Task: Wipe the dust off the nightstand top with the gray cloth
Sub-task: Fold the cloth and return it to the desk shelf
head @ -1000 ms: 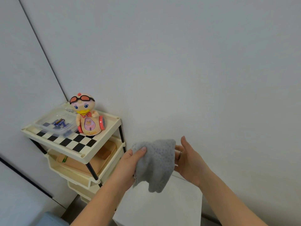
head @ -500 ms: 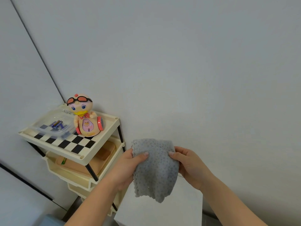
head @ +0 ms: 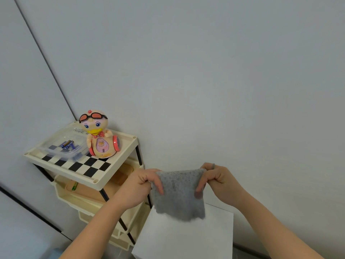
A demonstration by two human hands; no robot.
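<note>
The gray cloth [head: 178, 195] hangs spread flat in the air between my two hands, above the far edge of the white nightstand top [head: 186, 240]. My left hand [head: 140, 186] pinches its upper left corner. My right hand [head: 216, 181] pinches the upper right corner. The cloth's lower edge hangs just over the nightstand's back part; I cannot tell whether it touches the top. The nightstand top is bare and white, and stands against the wall.
A cream tiered rack [head: 97, 182] with a checkered top shelf stands to the left of the nightstand. On it sit a duck toy [head: 99, 135] and a clear tray [head: 65, 146] with batteries. Lower shelves hold small items. A plain wall is behind.
The cloth was bunched, mostly in my left hand; both hands have now pulled it open and stretched it wide between them. The view has shifted slightly.
</note>
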